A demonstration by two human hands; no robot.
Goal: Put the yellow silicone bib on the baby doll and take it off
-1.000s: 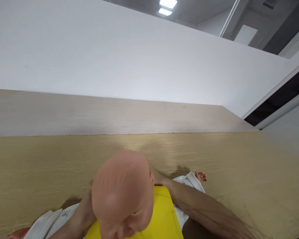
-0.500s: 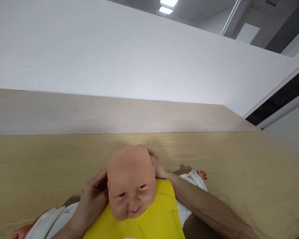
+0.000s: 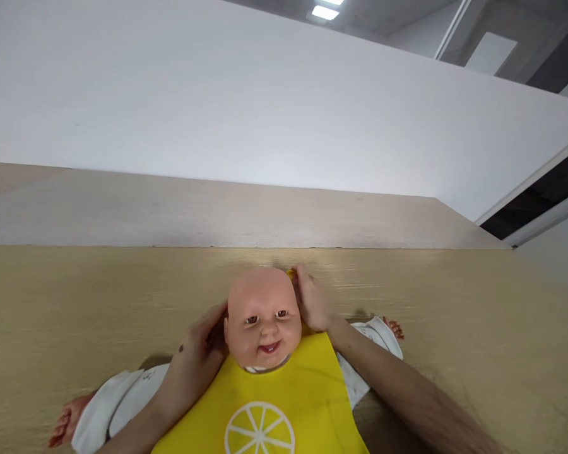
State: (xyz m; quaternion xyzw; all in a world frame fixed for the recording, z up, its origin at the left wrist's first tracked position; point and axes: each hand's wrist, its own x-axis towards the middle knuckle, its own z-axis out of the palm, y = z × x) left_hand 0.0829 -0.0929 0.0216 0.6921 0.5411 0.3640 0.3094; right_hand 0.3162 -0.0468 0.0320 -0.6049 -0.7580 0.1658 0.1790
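A baby doll with a bald head lies face up, wearing a yellow bib with a white citrus-slice print over a white long-sleeved garment. My left hand curls against the left side of the head, its fingertips hidden behind the neck; what they hold cannot be made out. On the other side, my right hand is closed beside the ear, with a small bit of yellow bib strap at its fingertips. The doll's arms stretch out to both sides beneath my forearms.
The doll rests on a pale wooden tabletop. Behind it rises a light board along the table's back, then a white partition. A dark gap runs along the right side.
The doll's head was raised and tipped forward; now it lies back, showing more of the face and the bib's print. A yellow strap has come into view by my right hand.
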